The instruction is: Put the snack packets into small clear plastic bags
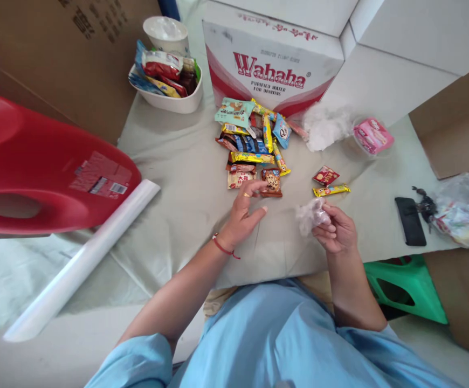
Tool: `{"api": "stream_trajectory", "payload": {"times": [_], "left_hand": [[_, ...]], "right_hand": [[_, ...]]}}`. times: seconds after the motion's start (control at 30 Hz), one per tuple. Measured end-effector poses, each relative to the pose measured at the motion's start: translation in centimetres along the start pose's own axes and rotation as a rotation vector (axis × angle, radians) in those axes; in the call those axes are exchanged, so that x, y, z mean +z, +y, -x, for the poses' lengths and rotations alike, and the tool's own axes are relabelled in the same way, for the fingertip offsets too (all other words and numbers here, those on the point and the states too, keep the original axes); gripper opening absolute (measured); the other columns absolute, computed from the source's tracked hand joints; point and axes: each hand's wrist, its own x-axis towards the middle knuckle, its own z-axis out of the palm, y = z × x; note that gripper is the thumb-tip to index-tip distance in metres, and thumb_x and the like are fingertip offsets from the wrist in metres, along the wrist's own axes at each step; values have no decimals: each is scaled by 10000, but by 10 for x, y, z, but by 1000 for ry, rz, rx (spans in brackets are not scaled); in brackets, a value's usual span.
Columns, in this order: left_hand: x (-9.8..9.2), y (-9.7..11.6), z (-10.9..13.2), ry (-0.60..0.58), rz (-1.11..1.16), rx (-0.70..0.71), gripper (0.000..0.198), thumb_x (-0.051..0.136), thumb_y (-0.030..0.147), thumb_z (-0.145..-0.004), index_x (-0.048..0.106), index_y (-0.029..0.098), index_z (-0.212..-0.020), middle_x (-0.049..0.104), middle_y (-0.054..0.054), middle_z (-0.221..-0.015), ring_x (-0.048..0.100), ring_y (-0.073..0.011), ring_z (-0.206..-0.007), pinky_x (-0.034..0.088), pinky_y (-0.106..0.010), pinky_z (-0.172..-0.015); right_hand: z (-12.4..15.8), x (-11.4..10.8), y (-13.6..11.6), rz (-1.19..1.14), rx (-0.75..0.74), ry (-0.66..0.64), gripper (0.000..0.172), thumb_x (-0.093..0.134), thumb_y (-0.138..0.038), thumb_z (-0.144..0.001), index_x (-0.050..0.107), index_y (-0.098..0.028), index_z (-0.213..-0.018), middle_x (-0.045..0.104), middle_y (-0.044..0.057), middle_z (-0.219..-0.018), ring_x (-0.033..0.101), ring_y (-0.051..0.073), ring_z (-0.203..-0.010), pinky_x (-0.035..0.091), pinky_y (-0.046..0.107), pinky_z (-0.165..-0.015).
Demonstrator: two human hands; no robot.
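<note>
A pile of wrapped snacks (247, 143) lies on the cloth-covered table in front of the printed carton. Close to its near edge is my left hand (243, 215), fingers apart and holding nothing, with the fingertips beside a brown cookie packet (272, 183). My right hand (337, 229) grips a crumpled clear plastic bag (311, 216) between thumb and fingers. Just beyond that hand lie a red packet (325, 175) and a yellow stick packet (331, 190).
White bin of packets (170, 102) and paper cup (165, 35) at back left; red jug (48, 167) and white roll (84, 258) at left. Crumpled plastic (325, 126), pink-lidded tub (372, 136), phone (410, 221), keys and filled bag (463, 210) at right.
</note>
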Motion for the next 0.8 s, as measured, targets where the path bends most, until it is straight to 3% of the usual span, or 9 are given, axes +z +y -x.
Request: {"api": "stream_trajectory", "payload": {"times": [0.1,0.2,0.27,0.33,0.4,0.47,0.67,0.8], "left_hand": [[2,3,2,-212,-52,41,635,719,408,-944,507,296,-1532,535,-116,-1559,510,-302,-1421,408,-488,-1194],[8,2,5,-366,36,-38,766,732,455,-942,412,298,-1619,482,-137,-1643,474,-326,-1496,346,-511,-1254],[10,1,6,-444,124,-117,736,744,489,-928,480,273,-1580,584,-142,-1555,523,-323,-1457,370,-490,-1233],[11,0,6,-464,195,-222,535,742,532,-920,680,227,-1356,735,-120,-1287,654,-288,-1245,475,-427,-1101],[10,0,6,-414,251,-332,394,735,567,-916,765,192,-1033,754,-66,-985,685,-213,-949,519,-347,-908],[10,0,4,-307,302,-387,400,744,579,-907,737,181,-861,703,-21,-839,623,-158,-799,490,-303,-809],[12,-1,-2,-17,567,-415,396,826,563,-843,700,190,-801,718,-17,-850,651,-158,-841,506,-306,-835],[13,2,-4,35,684,-496,377,883,527,-787,706,197,-830,783,-51,-995,732,-204,-942,563,-336,-828]], "right_hand": [[0,5,1,-35,85,-75,182,770,-248,-785,606,-205,-852,440,-131,-487,93,11,-345,193,68,-279],[0,8,4,-71,164,-147,153,731,-266,-794,598,-211,-845,406,-145,-438,43,12,-324,152,72,-262],[0,8,4,-79,209,-172,149,717,-286,-792,603,-215,-859,399,-146,-416,45,16,-308,132,85,-257],[-1,7,3,-71,232,-176,161,722,-300,-784,601,-219,-852,381,-145,-396,59,22,-299,120,98,-257],[-4,5,2,-44,216,-140,184,745,-308,-776,593,-221,-834,370,-143,-402,89,25,-306,134,105,-266],[-9,1,2,-13,143,-59,228,789,-303,-757,586,-218,-816,390,-135,-445,143,23,-331,164,104,-285],[-19,-7,16,195,-242,319,353,902,-299,-679,628,-215,-885,551,-81,-686,429,37,-490,360,129,-418],[-9,-2,27,431,-537,446,292,830,-414,-818,616,-239,-910,534,-69,-691,427,69,-535,353,173,-472]]}}
